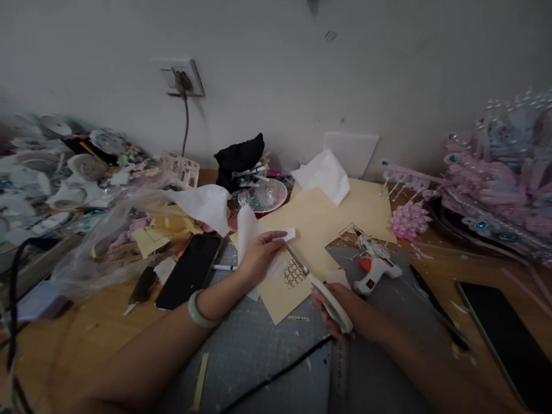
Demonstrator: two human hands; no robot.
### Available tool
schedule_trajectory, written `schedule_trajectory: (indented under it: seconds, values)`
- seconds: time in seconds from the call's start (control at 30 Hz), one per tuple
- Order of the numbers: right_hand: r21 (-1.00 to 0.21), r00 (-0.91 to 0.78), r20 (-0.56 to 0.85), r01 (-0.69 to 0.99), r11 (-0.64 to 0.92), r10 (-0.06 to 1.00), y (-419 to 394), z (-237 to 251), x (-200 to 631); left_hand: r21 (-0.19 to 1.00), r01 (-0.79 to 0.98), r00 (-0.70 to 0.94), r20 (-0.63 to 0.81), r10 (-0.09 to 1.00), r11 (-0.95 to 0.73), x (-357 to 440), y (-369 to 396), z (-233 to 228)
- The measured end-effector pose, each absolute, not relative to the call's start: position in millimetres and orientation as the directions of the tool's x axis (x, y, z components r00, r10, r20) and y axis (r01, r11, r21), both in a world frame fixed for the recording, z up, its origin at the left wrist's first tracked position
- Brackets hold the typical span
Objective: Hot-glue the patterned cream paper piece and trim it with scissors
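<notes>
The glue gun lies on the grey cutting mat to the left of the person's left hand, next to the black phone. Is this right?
Not quite. The head view shows the glue gun on the grey cutting mat to the right of the right hand, beside the scissors it holds. The black phone lies left of the left hand.

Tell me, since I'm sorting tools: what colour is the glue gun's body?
White, with an orange-red nozzle, glue gun; head view.

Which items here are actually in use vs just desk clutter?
In use:
- left hand pinching white paper strip
- right hand gripping scissors
- cream card with lattice cutout
- grey cutting mat

Lying about:
- glue gun
- phone
- tablet
- pink beaded headdress
- black cloth
- wall socket
</notes>
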State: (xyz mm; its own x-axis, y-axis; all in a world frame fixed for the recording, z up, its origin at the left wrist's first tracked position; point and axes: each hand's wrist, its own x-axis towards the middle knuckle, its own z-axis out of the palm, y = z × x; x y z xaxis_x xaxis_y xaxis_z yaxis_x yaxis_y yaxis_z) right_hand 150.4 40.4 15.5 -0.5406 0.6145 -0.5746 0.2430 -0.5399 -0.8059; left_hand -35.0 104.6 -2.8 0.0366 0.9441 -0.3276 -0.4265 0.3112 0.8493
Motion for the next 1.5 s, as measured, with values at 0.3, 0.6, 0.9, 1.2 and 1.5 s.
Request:
schedule_trajectory:
  seconds: [0.3,0.6,0.9,1.2,1.5]
  values:
    - [-0.767,-0.51,-0.622,0.247,-0.592,0.594,43.7,4.9,149.1,0.849,-0.41,0.059,-0.339,0.939,0.333,-35.7,104.4,-1.6]
    - [-0.764,-0.514,-0.623,0.239,-0.599,0.589,42.0,6.2,150.8,0.854,-0.383,0.118,-0.333,0.935,0.352,-35.8,103.5,-4.7]
    - [-0.77,-0.511,-0.621,0.255,-0.585,0.594,42.2,15.7,150.5,0.863,-0.351,0.106,-0.348,0.932,0.362,-35.8,103.5,-4.6]
    - [-0.776,-0.531,-0.607,0.236,-0.586,0.591,43.3,4.4,155.4,0.87,-0.349,0.115,-0.329,0.937,0.348,-36.3,103.7,-5.1]
    - [-0.779,-0.522,-0.609,0.251,-0.575,0.597,43.3,5.5,155.8,0.869,-0.355,0.118,-0.324,0.939,0.345,-36.0,103.8,-5.5]
